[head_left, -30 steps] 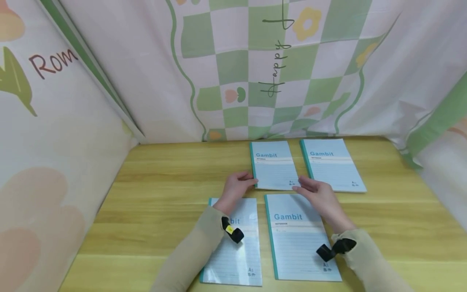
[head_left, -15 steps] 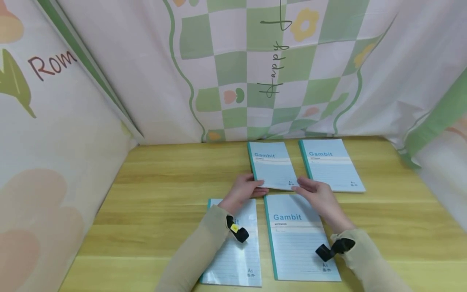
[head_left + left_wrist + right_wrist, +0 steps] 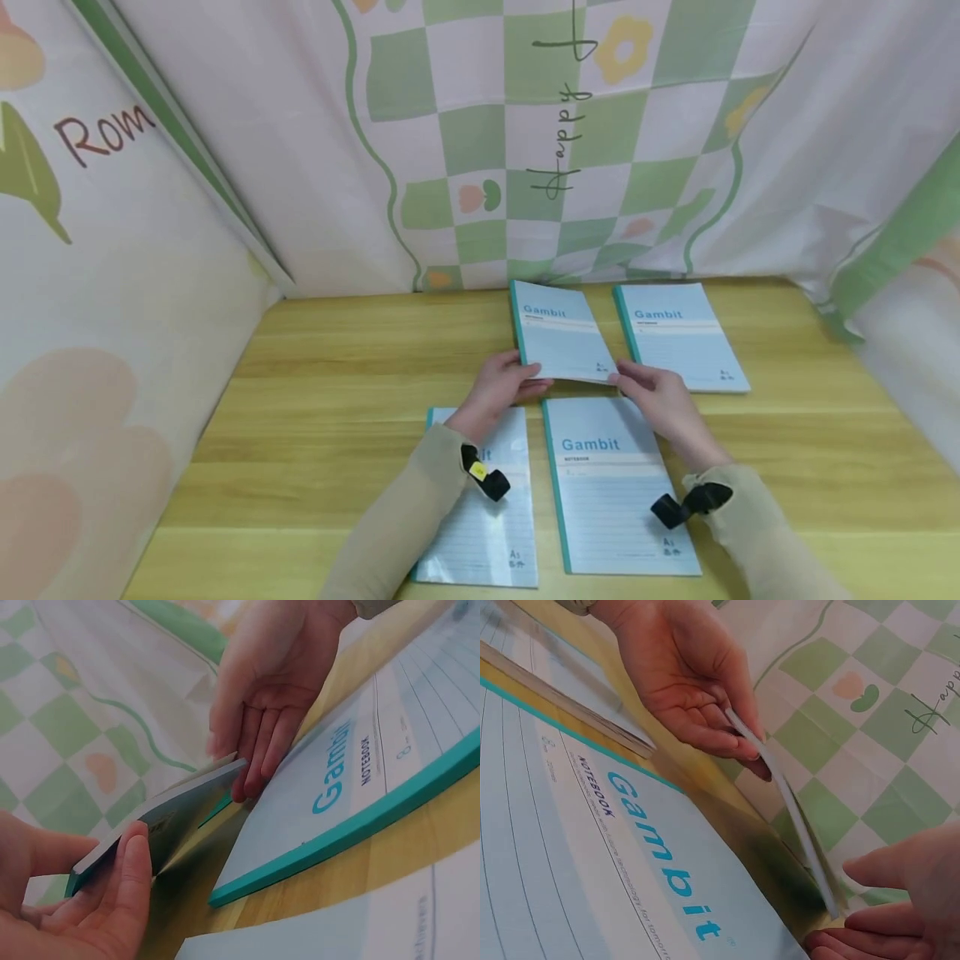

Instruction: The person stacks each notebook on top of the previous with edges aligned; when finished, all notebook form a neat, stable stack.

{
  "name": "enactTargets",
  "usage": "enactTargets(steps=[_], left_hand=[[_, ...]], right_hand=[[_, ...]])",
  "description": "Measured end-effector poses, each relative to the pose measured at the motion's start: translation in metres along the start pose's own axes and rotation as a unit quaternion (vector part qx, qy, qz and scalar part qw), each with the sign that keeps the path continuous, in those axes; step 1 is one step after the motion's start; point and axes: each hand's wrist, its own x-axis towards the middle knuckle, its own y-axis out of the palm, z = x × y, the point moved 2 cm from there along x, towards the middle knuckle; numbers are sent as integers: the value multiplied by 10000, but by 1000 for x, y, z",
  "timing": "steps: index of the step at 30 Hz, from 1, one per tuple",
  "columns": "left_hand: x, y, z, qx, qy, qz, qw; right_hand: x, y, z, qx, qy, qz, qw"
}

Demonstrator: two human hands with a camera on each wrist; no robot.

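A blue-white Gambit notebook with a teal spine (image 3: 562, 333) is tilted, its near edge raised off the table. My left hand (image 3: 498, 387) pinches its near left corner, thumb on the cover and fingers beneath, as the left wrist view shows at the cover's edge (image 3: 161, 802). At the near right corner is my right hand (image 3: 663, 408), thumb and fingers spread around the corner without a visible firm pinch. In the right wrist view, the right thumb and fingers (image 3: 900, 907) lie beside the notebook's edge (image 3: 799, 817).
Another Gambit notebook (image 3: 678, 333) lies at the back right of the wooden table (image 3: 337, 358). Two more lie nearer: one (image 3: 611, 500) below the raised notebook, one (image 3: 487, 533) partly under my left forearm. A patterned curtain (image 3: 472, 133) hangs behind the table.
My left hand has shifted right and its fingers have gone under the notebook. The notebook's near edge has risen and the cover now tilts. My right hand has moved slightly.
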Motion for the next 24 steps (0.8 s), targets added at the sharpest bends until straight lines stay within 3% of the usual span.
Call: enactTargets(steps=[13, 24], left_hand=[[-2, 7, 2, -201, 418, 432, 9980], [-1, 10, 10, 110, 468, 706, 9963]], right_hand=[[3, -11, -1, 587, 308, 201, 9976], [-3, -25, -8, 871, -66, -131, 9961]])
